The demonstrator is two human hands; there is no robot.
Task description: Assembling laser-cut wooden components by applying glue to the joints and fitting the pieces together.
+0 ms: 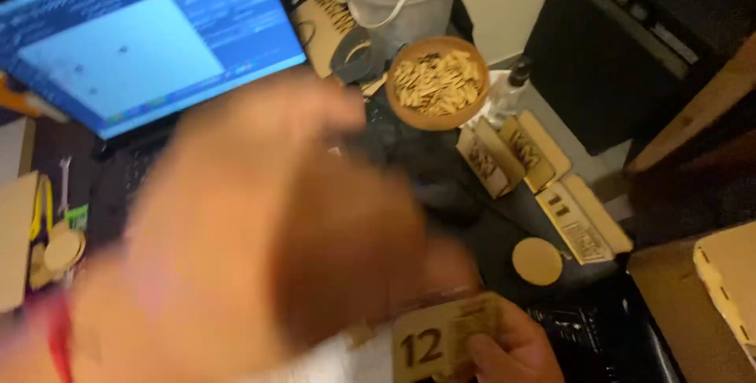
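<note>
Head view: we note a flat, pale wooden tile [445, 336], laser-cut, rectangular, long axis roughly left-right, at bottom centre. Right hand [508, 347] pinches its right edge. Left hand [268, 233], blurred, hovers above; grip we cannot tell. Beyond: round wooden bowl [439, 82] of small cut pieces, wooden disc [537, 261], laptop [142, 37].

The small panel [437, 341] at 6 o'clock looks like thin pale wood, matt, with dark engraved marks. The bowl [438, 82] at 12 o'clock is smooth brown wood, filled with small light wooden pieces [435, 84] (their edges look darker). At 3 o'clock the flat sheets [543, 178] and the round disc [537, 261] are the same matt pale wood. The laptop screen [142, 37] at 10 o'clock is glossy. The worktop [441, 170] is dark and matt.
</note>
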